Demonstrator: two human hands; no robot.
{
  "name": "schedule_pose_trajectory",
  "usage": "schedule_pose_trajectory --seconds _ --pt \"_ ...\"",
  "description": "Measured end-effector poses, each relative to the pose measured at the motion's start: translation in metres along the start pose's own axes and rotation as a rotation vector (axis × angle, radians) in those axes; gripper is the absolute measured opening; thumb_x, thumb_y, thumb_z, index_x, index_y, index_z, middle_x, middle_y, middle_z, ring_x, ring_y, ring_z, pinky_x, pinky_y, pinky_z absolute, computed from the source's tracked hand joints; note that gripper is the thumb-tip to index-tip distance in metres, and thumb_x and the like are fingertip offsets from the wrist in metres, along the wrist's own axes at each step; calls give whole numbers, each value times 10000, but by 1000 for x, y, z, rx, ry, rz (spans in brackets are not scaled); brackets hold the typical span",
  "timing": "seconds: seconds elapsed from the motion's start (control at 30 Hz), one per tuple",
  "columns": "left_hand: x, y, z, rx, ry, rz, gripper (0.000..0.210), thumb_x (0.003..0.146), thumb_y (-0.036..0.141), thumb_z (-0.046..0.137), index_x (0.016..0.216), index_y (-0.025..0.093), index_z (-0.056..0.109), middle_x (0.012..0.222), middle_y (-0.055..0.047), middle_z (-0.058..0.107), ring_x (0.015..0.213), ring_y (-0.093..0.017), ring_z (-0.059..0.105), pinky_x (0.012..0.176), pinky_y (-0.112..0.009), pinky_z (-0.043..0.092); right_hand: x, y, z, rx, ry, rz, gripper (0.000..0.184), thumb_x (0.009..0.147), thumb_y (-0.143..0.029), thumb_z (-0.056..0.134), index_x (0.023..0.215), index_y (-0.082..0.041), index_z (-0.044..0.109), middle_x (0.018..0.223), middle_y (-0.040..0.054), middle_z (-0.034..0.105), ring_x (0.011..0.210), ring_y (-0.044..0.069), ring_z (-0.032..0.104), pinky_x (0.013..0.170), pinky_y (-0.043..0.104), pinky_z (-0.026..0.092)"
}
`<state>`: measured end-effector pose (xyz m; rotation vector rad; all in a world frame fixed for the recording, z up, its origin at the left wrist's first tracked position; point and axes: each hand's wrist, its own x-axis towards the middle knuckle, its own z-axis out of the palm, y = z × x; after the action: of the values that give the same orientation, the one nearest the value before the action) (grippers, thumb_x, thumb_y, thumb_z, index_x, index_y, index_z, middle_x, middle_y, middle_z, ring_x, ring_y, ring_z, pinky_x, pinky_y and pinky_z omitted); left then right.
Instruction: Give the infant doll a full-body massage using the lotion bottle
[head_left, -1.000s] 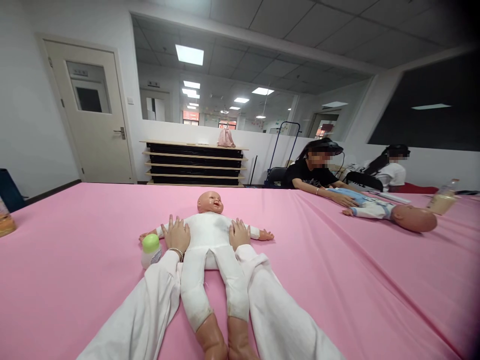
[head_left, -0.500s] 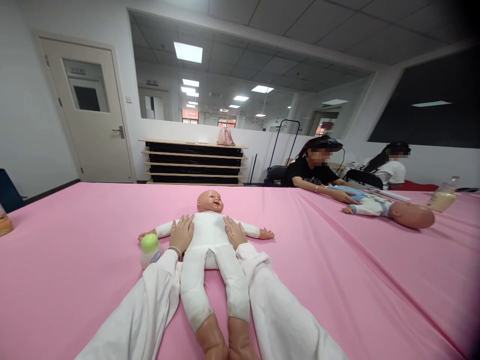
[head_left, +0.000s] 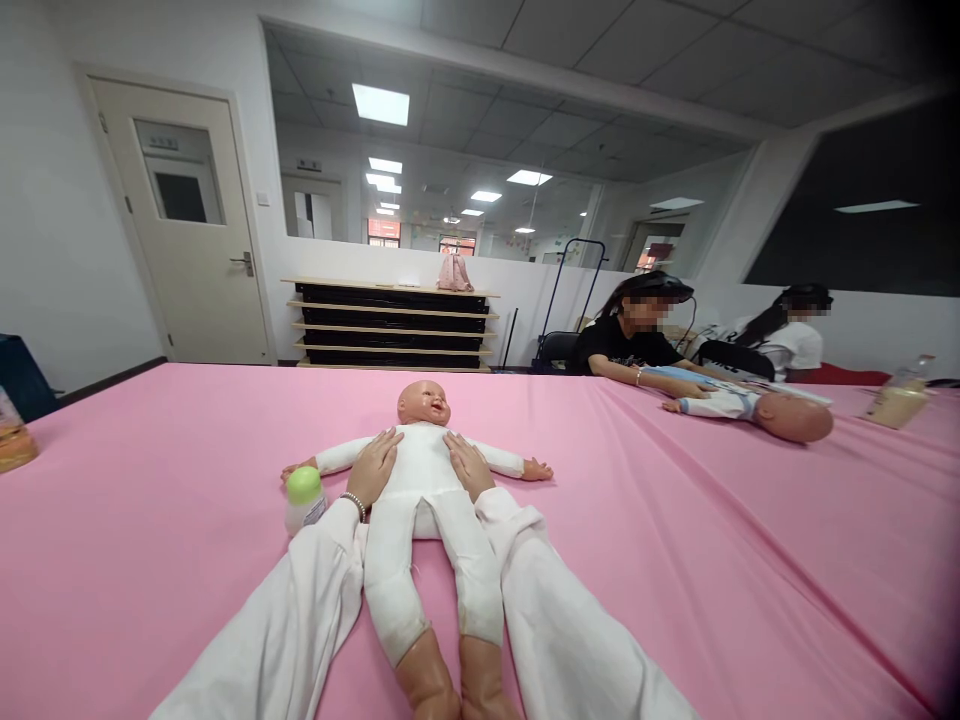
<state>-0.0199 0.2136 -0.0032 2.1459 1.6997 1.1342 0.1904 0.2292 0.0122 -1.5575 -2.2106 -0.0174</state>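
Note:
A baby doll [head_left: 424,465] in a white cloth body lies on its back, head away from me and arms spread wide. My left hand [head_left: 375,468] rests on the left side of its chest, fingers stretched out and flat. On the other side of the chest lies my right hand [head_left: 469,466], likewise flat with straight fingers. Neither hand grips anything. Beside my left wrist stands a small bottle with a green cap [head_left: 304,488], close to the doll's hand and partly behind my sleeve.
A pink cloth [head_left: 180,540] covers the table. At the right, a person in black [head_left: 628,340] handles another doll [head_left: 791,415]. A bottle of yellowish liquid [head_left: 900,398] stands beyond it; an orange bottle [head_left: 13,440] is at the left edge. Another person [head_left: 795,330] sits farther back.
My left hand has slid slightly up and inward on the doll's chest; my right hand has barely moved. The other person's doll has shifted left. The view has turned a little.

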Motion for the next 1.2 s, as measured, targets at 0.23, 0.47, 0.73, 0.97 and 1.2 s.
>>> schedule_pose_trajectory --seconds 0.23,0.47,0.73,0.97,1.2 --pt "-4 6 -10 162 178 -264 413 865 287 261 1060 152 600 1140 -58 558 1162 -179 452 1054 -371 304 -5 -1 -4 -2 63 111 502 908 -312 143 1244 -168 488 1284 64 458 1219 149 390 1063 280 272" --pt "-3 7 -6 -172 46 49 460 881 356 217 1160 180 537 1257 -5 476 1215 -80 400 1085 -261 294 -7 -4 -7 24 19 -33 447 910 -332 207 1219 -231 513 1268 8 475 1212 98 394 1058 203 284" --pt "-3 7 -9 160 105 -241 395 852 321 317 1167 235 539 1251 -20 480 1274 -203 326 1102 -495 119 1 3 -6 18 22 43 412 854 -389 438 1188 -150 459 1234 86 439 1139 165 438 995 409 361" --pt "-6 10 -7 -139 162 -63 389 845 349 320 1015 182 628 1129 -14 572 1103 -96 503 1021 -247 371 -2 4 -7 10 17 29 355 862 -368 427 1142 -158 489 1186 78 470 1071 135 476 949 358 411" --pt "4 3 2 -49 -35 -60 417 885 351 253 1235 284 471 1342 30 366 1312 -133 273 1118 -410 206 10 0 -8 44 25 50 370 868 -362 417 1147 -126 478 1135 76 495 1042 134 497 910 354 437"
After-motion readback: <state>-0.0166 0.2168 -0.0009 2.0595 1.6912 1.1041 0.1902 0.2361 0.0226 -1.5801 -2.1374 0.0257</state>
